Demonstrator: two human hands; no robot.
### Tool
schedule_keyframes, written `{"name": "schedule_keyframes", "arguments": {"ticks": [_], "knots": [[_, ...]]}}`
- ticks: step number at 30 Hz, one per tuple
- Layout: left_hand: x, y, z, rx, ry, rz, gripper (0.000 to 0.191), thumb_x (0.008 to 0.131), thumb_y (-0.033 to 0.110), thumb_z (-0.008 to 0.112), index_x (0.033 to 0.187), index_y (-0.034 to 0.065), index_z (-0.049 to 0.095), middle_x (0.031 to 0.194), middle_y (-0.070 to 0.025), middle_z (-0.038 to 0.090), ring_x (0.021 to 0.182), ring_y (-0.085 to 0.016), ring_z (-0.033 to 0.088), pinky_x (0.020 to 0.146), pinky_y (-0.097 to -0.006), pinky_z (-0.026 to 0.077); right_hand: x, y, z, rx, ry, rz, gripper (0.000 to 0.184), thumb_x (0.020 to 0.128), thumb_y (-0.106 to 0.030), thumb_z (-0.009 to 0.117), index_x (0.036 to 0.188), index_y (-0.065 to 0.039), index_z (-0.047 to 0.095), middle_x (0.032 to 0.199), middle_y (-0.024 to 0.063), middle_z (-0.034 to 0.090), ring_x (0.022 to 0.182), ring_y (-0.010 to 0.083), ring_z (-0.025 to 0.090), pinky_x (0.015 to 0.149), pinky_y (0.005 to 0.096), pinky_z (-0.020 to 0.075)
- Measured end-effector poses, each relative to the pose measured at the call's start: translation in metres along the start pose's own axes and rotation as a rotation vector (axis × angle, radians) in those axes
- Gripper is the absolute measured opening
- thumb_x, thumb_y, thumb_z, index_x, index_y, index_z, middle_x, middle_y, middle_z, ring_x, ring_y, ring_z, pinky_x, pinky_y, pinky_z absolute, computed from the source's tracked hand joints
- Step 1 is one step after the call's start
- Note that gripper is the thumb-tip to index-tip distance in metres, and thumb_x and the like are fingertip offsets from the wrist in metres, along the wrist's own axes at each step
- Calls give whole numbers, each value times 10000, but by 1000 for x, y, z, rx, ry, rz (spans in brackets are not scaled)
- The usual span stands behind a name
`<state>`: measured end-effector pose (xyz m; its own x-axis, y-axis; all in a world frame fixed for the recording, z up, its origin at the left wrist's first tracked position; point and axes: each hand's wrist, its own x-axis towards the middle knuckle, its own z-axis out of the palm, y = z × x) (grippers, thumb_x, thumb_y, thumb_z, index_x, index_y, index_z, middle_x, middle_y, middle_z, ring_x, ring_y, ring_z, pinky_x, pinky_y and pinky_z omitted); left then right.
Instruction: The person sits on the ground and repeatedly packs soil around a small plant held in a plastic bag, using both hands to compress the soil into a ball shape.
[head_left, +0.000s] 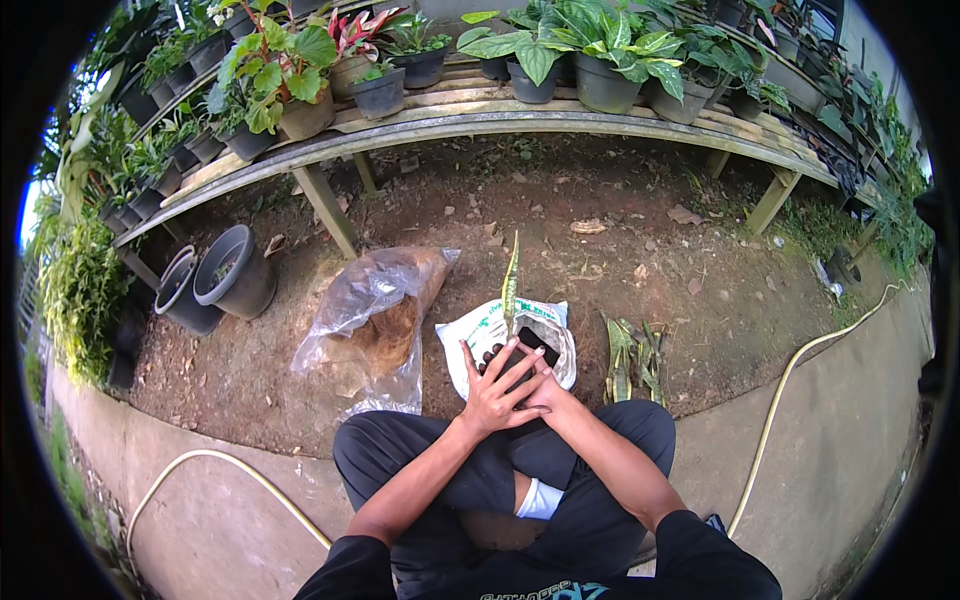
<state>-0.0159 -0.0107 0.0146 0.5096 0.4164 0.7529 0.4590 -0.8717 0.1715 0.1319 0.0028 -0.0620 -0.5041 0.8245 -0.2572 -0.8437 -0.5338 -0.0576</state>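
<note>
My left hand (493, 396) is spread with its fingers apart and overlaps my right hand (548, 385) above my lap. Dark material, apparently soil, coats some fingertips beneath it. Between and under the hands is a dark shape that may be a small pot; the hands hide most of it. A variegated snake plant leaf (511, 281) stands upright just beyond my fingers, its base hidden. Directly behind the hands lies an opened white sack (459, 337) with green print and its rim rolled back. A black rectangular object (545, 343) shows inside its mouth.
A clear plastic bag (330, 330) of brown fibre (386, 330) lies to the left. Cut snake plant leaves (621, 360) rest on the soil at right. Two large grey pots (244, 277) stand left, beneath a slatted bench (480, 120) of potted plants. A hose (780, 382) crosses the concrete.
</note>
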Motion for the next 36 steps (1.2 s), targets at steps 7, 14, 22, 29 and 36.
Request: {"name": "schedule_keyframes", "arguments": {"ticks": [7, 14, 22, 29, 36], "knots": [[3, -1, 0, -171, 153, 95, 437, 799, 434, 804, 1141, 162, 813, 1270, -16, 746, 1278, -250, 656, 1203, -516, 373, 18, 25, -32, 104, -56, 72, 441, 1034, -500, 530, 1296, -185, 694, 1258, 85, 725, 1142, 288, 696, 985, 461, 557], [3, -8, 2, -183, 58, 4, 462, 822, 449, 766, 1178, 157, 797, 1318, -46, 725, 1314, -256, 638, 1199, -499, 375, -6, 22, 20, -5, 109, -24, 455, 1015, -525, 544, 1304, -202, 681, 1295, 81, 702, 1168, 265, 680, 975, 446, 565], [3, -17, 6, -261, 158, -229, 741, 1027, 670, 391, 1491, 128, 590, 1655, -303, 289, 1555, -512, 214, 1226, -706, 40, -15, -9, 64, -159, 126, -286, 560, 1068, -543, 441, 1343, -108, 663, 1281, 102, 722, 1160, 277, 699, 1016, 433, 550], [5, -12, 7, -271, 131, -218, 741, 1014, 698, 397, 1466, 156, 621, 1630, -273, 352, 1535, -517, 256, 1222, -717, 57, -13, -1, 60, -193, 217, -291, 609, 1013, -601, 516, 1300, -93, 691, 1276, 123, 718, 1165, 309, 686, 1029, 486, 545], [-1, -4, 5, -37, 76, -65, 600, 1056, 617, 351, 1302, 242, 751, 1420, 0, 657, 1457, -291, 491, 1138, -834, -98, 9, 12, 24, -150, 40, -81, 535, 1001, -624, 546, 1303, -197, 657, 1272, 50, 689, 1123, 230, 646, 905, 380, 544]]}}
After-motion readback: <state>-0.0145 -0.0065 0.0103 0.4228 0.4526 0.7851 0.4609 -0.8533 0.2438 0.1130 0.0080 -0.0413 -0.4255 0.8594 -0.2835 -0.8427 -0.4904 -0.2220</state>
